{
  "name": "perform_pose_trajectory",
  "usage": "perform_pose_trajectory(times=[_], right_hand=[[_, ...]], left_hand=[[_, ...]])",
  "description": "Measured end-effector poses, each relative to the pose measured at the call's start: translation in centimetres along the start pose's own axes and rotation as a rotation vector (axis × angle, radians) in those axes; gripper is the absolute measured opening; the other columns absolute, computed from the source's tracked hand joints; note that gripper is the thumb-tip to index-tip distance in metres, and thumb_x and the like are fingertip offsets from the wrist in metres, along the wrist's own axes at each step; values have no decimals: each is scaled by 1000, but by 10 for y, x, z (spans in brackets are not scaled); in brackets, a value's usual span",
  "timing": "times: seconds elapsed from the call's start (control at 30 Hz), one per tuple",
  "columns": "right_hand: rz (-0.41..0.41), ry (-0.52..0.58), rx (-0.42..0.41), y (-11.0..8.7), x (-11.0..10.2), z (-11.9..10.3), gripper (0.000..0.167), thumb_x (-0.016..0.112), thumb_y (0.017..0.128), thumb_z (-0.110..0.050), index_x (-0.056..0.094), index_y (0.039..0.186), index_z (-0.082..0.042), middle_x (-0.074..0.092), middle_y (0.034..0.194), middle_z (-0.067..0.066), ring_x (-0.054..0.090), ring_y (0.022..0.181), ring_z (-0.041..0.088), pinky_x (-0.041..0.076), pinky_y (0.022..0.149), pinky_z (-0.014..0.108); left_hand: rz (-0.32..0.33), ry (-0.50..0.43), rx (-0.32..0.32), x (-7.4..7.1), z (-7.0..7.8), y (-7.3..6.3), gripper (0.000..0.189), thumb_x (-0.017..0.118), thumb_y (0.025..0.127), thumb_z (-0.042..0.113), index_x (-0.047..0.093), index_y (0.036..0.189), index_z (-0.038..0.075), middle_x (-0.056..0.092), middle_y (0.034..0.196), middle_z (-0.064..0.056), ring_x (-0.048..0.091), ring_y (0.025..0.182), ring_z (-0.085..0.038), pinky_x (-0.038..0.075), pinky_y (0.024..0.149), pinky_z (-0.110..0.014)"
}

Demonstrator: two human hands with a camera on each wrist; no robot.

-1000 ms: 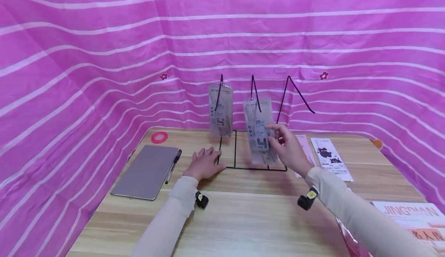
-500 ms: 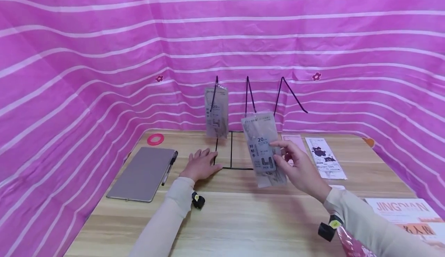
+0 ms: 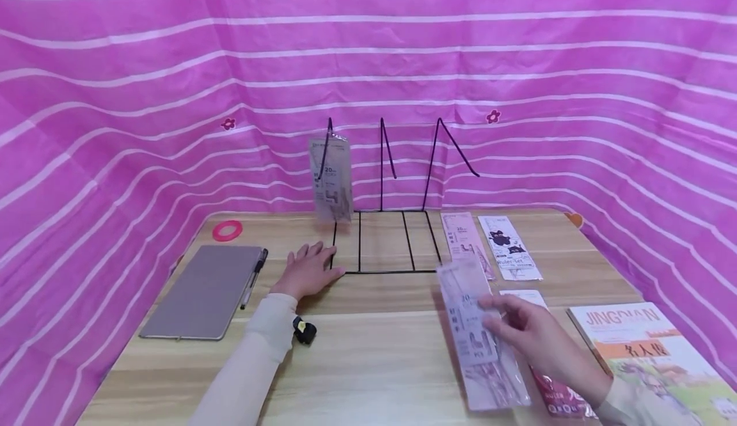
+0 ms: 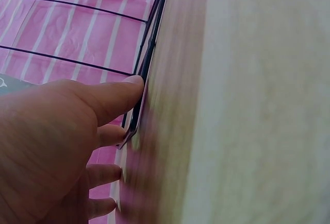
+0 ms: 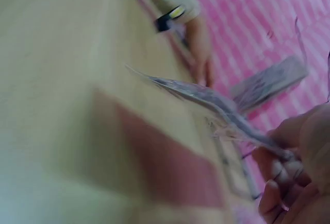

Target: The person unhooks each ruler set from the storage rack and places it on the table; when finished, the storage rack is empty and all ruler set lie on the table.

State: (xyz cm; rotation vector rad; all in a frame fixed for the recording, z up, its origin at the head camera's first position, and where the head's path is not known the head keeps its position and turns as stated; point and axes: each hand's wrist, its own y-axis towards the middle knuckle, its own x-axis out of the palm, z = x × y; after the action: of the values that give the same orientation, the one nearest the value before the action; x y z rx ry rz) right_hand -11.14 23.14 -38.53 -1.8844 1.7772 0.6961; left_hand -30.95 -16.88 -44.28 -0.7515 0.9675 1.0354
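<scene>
My right hand (image 3: 544,343) pinches the right edge of a clear-wrapped ruler set packet (image 3: 473,333) between thumb and fingers, above the table's front right. The right wrist view shows this ruler set packet (image 5: 221,108) edge-on and blurred. At the front left corner of a black wire display rack (image 3: 391,273), my left hand (image 3: 306,271) rests with fingers spread and extended. Its thumb lies against the rack's base wire (image 4: 142,77) in the left wrist view. A similar ruler set packet (image 3: 332,180) hangs on the rack's left hook; the middle and right hooks are bare.
A pink packet (image 3: 462,237), a white cat-print ruler packet (image 3: 509,247) and a dark pink packet (image 3: 561,391) lie right of the rack. A magazine (image 3: 656,355) is at the right. Leftward are a grey notebook (image 3: 201,291), a pen (image 3: 254,279) and a pink ring (image 3: 227,230).
My right hand has drawn the ruler set packet off the middle hook, then down and right toward the table's front. My left hand stays at the rack's corner. The head view has shifted right.
</scene>
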Motion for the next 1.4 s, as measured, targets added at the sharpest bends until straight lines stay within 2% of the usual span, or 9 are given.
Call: perform_pose_trajectory(times=[0.13, 0.37, 0.5, 0.67, 0.87, 1.03, 1.13, 1.23, 1.4], right_hand=[[-49, -88, 104, -5, 3, 22, 41, 74, 98, -27, 68, 136, -11, 70, 94, 1, 60, 78, 10, 50, 65, 22], [-4, -292, -49, -4, 5, 41, 33, 78, 94, -18, 74, 125, -10, 66, 90, -8, 51, 75, 0, 48, 63, 21], [-22, -478, -47, 2, 5, 43, 32, 81, 92, -30, 76, 121, -19, 67, 93, -11, 55, 81, 3, 55, 74, 31], [-21, -570, -69, 14, 0, 35, 22, 81, 90, -34, 76, 110, -26, 59, 83, -11, 52, 71, 7, 45, 60, 26], [64, -441, -254, 57, -3, 19, 13, 78, 95, -25, 75, 107, -20, 65, 92, -8, 55, 76, 5, 48, 61, 22], [34, -361, -323, 106, 5, 9, 24, 72, 100, -24, 72, 118, -8, 72, 110, 6, 66, 92, 19, 58, 78, 37], [21, -393, -290, 135, 14, 7, 39, 72, 101, -30, 68, 129, -3, 70, 126, 18, 67, 111, 37, 57, 94, 55], [-21, -481, -259, 159, 24, 9, 60, 72, 99, -42, 60, 141, -1, 59, 145, 25, 54, 134, 47, 43, 111, 67], [-120, -612, -245, 176, 35, 20, 84, 68, 95, -60, 52, 151, 0, 42, 161, 27, 37, 146, 54, 29, 118, 73]], left_hand=[[6, 0, -5, -6, -1, -1, 72, 53, 105, 57, 38, 164, 18, 22, 174, -21, 12, 160, -54, 0, 126, -76], [0, -1, 1, -4, 3, -1, 71, 53, 105, 55, 39, 164, 17, 23, 174, -21, 14, 159, -54, 1, 126, -76], [8, -2, -4, -5, 5, -1, 72, 54, 105, 56, 39, 164, 19, 24, 174, -20, 14, 160, -53, 1, 126, -76], [9, -6, -12, -8, 6, -1, 72, 55, 104, 57, 39, 164, 20, 23, 174, -18, 13, 160, -52, 1, 127, -75], [20, 2, -19, -2, 6, -1, 71, 55, 104, 57, 40, 163, 20, 25, 174, -18, 16, 160, -51, 3, 127, -75], [13, -7, -18, 3, 7, -1, 71, 54, 104, 58, 40, 164, 22, 25, 174, -17, 16, 160, -50, 4, 127, -74], [20, -6, -28, 3, 7, -1, 71, 54, 104, 59, 40, 164, 23, 25, 175, -15, 16, 161, -49, 3, 128, -72], [31, 0, -39, 2, 6, -2, 71, 54, 104, 59, 41, 163, 24, 26, 174, -14, 16, 161, -48, 4, 129, -72], [28, -8, -28, 2, 5, -1, 71, 54, 104, 60, 41, 163, 23, 26, 174, -15, 17, 161, -48, 6, 128, -72]])
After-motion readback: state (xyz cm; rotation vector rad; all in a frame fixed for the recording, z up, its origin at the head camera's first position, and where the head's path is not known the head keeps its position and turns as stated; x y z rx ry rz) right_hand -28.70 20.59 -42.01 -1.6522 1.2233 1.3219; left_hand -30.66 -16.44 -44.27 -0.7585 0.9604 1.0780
